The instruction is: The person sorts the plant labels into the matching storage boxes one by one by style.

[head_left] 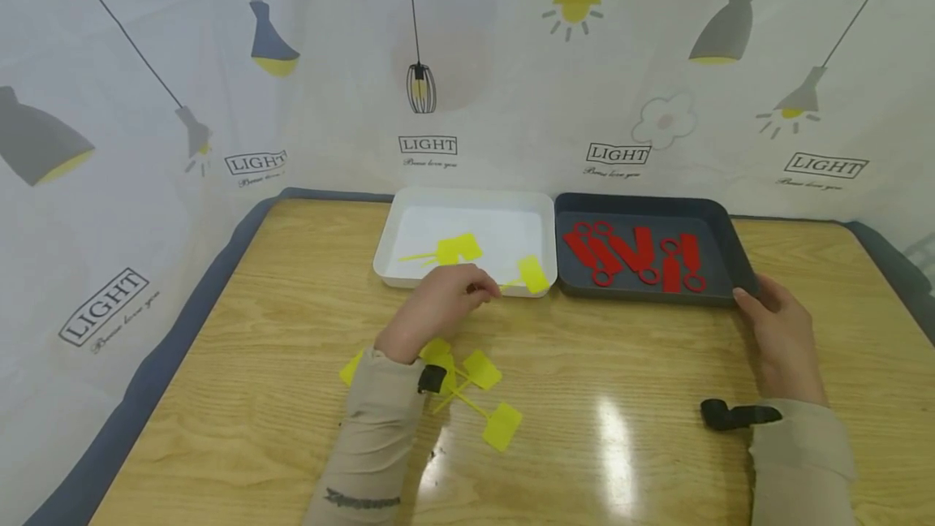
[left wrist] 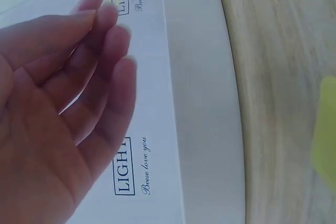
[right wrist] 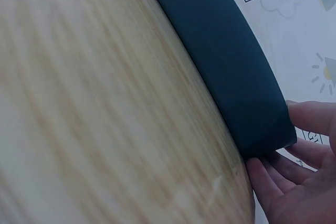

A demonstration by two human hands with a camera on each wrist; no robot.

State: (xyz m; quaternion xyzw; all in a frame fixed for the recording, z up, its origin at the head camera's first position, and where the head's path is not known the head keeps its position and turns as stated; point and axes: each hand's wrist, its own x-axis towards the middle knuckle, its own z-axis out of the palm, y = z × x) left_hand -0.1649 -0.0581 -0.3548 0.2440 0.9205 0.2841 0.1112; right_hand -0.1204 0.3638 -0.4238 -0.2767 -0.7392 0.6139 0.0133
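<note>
My left hand (head_left: 445, 303) is at the front edge of the white tray (head_left: 467, 200), pinching the thin stem of a yellow plant label (head_left: 534, 274) between thumb and fingertips. The label's flat head lies over the tray's front right corner; whether it touches is hard to tell. More yellow labels (head_left: 460, 248) lie inside that tray. With thumb on the rim and fingers below, my right hand (head_left: 785, 335) grips the near right corner of the dark grey tray (head_left: 719, 226). Several flat red tags with ring ends (head_left: 631, 250) lie in the dark tray.
A loose pile of yellow labels (head_left: 502, 426) lies on the wooden table (head_left: 570, 396), partly hidden under my left forearm. The two trays stand side by side at the back, against a white curtain (head_left: 504, 63) printed with lamps.
</note>
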